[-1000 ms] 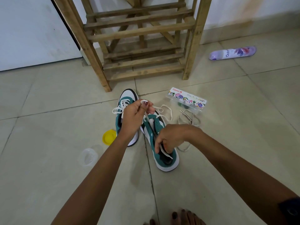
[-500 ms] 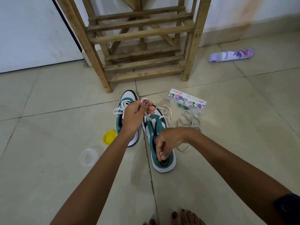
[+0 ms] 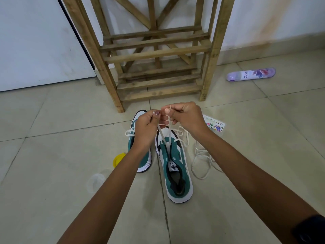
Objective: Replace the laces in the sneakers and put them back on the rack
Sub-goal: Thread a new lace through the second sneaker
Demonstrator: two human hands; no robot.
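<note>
Lace (image 3: 164,136) of right sneaker (image 3: 174,166) on floor before rack (image 3: 154,53); right hand (image 3: 184,117) up from shoe opening since a second ago, now pinching lace end; left hand (image 3: 147,124) pinching other end; both ends level above toe, through lowest eyelets only; lacing barely begun.

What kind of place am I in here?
Probably a home, near a doorway or entry corner: a tiled floor, a wooden shoe rack against a white wall, and sneakers beside an air freshener can.
</note>
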